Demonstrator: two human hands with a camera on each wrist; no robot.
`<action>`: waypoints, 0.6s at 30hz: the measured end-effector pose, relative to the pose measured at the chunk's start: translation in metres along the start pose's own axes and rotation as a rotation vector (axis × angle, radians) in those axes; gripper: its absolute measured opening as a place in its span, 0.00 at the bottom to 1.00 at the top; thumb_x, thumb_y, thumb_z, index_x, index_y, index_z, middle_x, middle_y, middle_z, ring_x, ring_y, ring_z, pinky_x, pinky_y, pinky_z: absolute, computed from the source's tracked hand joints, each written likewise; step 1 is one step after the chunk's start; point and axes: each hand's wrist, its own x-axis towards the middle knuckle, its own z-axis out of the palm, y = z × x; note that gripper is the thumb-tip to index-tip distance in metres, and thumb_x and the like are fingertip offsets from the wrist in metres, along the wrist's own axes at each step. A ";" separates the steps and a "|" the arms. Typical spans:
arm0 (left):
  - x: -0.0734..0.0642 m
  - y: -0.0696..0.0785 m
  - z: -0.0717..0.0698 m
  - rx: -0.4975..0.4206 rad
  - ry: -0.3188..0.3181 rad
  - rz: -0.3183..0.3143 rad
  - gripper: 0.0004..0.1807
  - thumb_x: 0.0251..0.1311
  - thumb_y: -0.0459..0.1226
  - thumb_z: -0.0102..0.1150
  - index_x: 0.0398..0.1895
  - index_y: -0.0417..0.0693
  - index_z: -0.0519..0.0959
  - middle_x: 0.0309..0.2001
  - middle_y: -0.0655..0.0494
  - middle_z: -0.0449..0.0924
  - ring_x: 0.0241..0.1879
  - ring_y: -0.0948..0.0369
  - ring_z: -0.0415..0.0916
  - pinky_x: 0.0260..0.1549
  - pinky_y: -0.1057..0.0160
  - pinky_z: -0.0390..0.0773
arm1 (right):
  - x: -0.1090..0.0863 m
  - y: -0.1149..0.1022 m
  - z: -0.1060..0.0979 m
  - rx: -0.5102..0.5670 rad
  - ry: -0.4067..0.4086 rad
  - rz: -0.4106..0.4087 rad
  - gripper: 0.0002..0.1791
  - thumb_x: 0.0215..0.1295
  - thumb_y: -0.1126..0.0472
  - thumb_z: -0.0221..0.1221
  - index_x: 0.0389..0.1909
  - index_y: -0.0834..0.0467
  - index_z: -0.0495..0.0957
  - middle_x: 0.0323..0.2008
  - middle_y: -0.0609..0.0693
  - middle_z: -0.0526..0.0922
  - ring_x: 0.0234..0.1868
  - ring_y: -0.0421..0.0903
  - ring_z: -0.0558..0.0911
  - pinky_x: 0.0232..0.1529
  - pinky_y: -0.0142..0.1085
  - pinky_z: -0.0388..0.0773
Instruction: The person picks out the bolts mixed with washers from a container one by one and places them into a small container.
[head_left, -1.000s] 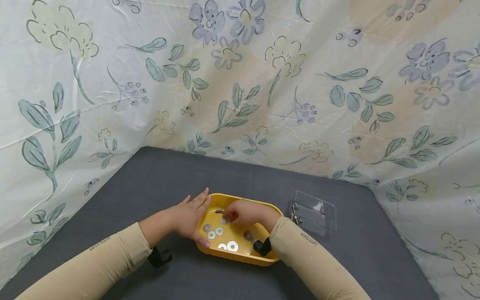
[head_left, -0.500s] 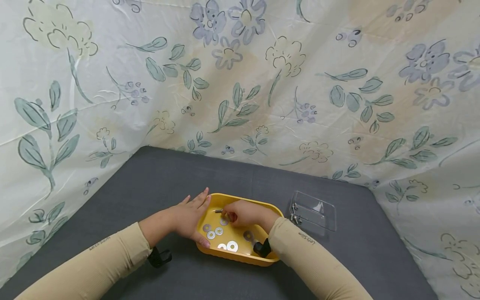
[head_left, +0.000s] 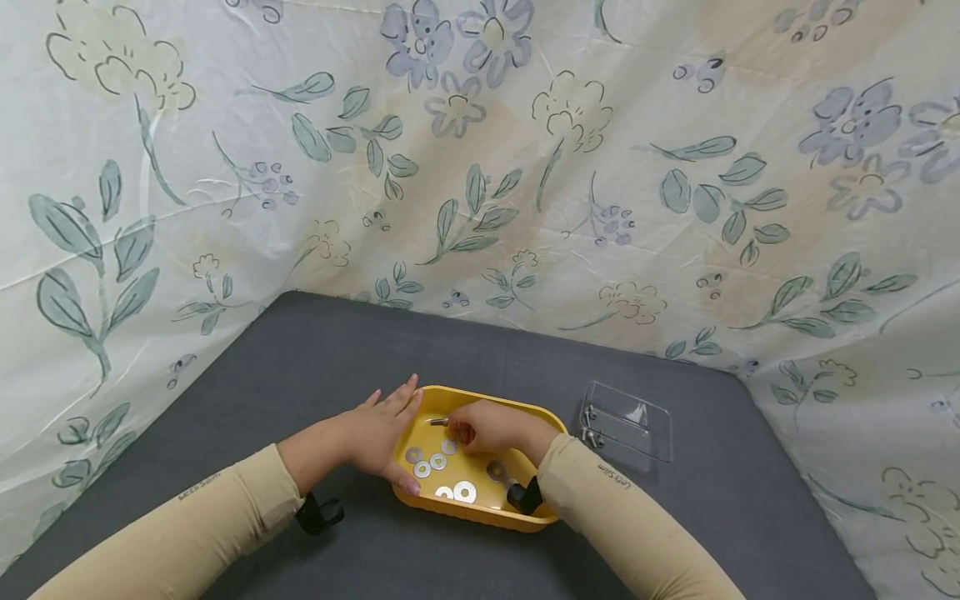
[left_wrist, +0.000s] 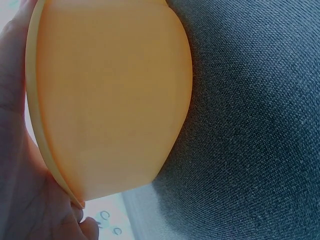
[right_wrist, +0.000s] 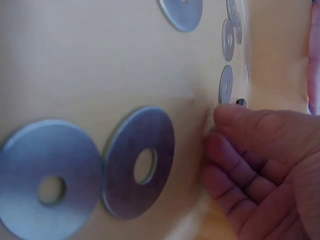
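Observation:
A yellow plastic tray (head_left: 480, 518) holds several flat metal washers (head_left: 465, 492) and a threaded bolt (head_left: 438, 422). My left hand (head_left: 373, 435) rests on its left end, fingers extended and spread along the rim, thumb at the front-left corner. In the left wrist view, the hand (left_wrist: 22, 175) lies along the rim. My right hand (head_left: 487, 427) reaches into the tray, fingers curled beside the bolt. In the right wrist view, the thumb and index tips of the right hand (right_wrist: 265, 160) nearly meet; whether they pinch anything is hidden. A threaded end (right_wrist: 241, 102) shows just behind the thumb.
To the right of the tray lies a clear plastic box or lid (head_left: 648, 429) with several small metal bolts (head_left: 591, 435) at its left side. Dark grey cloth (head_left: 360, 342) covers the table. Floral fabric (head_left: 480, 167) hangs behind and at the sides.
My right fingertips have shifted very slightly beside the bolt, and the small thing seen at them earlier is no longer distinct. The left hand and the tray have stayed in place.

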 end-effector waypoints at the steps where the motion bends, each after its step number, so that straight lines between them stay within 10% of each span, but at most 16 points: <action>1: 0.000 0.000 0.000 0.000 0.000 -0.001 0.75 0.23 0.79 0.49 0.72 0.42 0.38 0.72 0.48 0.25 0.71 0.54 0.32 0.64 0.44 0.41 | 0.000 0.000 0.000 -0.001 0.005 0.012 0.14 0.54 0.68 0.62 0.43 0.55 0.77 0.25 0.44 0.74 0.25 0.36 0.70 0.29 0.26 0.69; 18: 0.001 0.000 0.000 -0.001 0.004 -0.006 0.74 0.25 0.78 0.51 0.72 0.43 0.38 0.72 0.48 0.24 0.71 0.55 0.32 0.64 0.45 0.41 | -0.001 0.000 -0.001 -0.035 0.013 0.080 0.05 0.55 0.65 0.61 0.32 0.55 0.77 0.19 0.42 0.70 0.22 0.37 0.69 0.26 0.27 0.67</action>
